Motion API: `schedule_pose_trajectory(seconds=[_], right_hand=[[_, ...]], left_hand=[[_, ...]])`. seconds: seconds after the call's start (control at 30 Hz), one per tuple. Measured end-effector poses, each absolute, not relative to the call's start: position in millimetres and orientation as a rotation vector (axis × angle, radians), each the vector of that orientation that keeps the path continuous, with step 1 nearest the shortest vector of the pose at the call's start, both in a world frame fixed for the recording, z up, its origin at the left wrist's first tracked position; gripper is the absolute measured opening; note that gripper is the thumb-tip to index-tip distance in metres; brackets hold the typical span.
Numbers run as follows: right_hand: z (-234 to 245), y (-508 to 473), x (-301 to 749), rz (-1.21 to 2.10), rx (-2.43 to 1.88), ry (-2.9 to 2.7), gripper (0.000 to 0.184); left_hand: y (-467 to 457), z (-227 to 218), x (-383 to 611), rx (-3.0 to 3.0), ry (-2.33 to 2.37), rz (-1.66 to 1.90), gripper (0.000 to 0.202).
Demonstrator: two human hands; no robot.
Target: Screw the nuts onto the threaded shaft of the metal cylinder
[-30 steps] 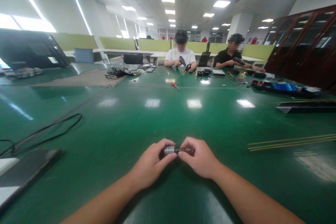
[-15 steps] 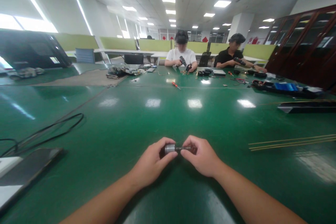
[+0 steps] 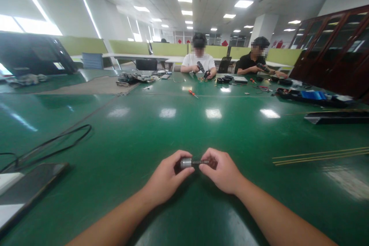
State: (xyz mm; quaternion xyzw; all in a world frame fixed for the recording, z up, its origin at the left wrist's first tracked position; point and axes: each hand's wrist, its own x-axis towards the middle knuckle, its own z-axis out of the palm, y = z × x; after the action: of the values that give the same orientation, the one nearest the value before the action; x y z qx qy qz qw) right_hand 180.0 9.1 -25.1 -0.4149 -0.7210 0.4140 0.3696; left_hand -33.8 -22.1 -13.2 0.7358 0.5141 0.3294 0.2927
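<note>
Low over the green table, both of my hands meet at one small part: a silver metal cylinder (image 3: 186, 162) with a thin, dark, ridged shaft (image 3: 198, 162) on its right end. I cannot tell its exact kind. My left hand (image 3: 167, 177) is closed around the cylinder, thumb below and fingers above. The shaft's right end lies in the pinched thumb and fingers of my right hand (image 3: 222, 172), which partly hide it. The part is held level, pointing left to right.
The green table (image 3: 138, 138) carries a black cable (image 3: 69, 138) and a dark flat panel (image 3: 37, 184) on the left, thin yellow rods (image 3: 319, 155) on the right, and a red screwdriver (image 3: 193, 93) farther back. Two people sit across, each holding a power drill.
My two hands stay almost in place with the same hold, and the metal part looks nearly unmoved. The whole view has shifted very slightly.
</note>
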Motion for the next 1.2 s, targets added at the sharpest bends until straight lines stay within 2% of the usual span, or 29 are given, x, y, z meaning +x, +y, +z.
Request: schedule_pose_trajectory(seconds=[1.2], right_hand=[[-24.2, 9.6, 181.4, 1.012, -1.097, -1.815, 0.006]], left_hand=[[-22.8, -10.1, -33.6, 1.935, 1.398, 0.888, 0.023]])
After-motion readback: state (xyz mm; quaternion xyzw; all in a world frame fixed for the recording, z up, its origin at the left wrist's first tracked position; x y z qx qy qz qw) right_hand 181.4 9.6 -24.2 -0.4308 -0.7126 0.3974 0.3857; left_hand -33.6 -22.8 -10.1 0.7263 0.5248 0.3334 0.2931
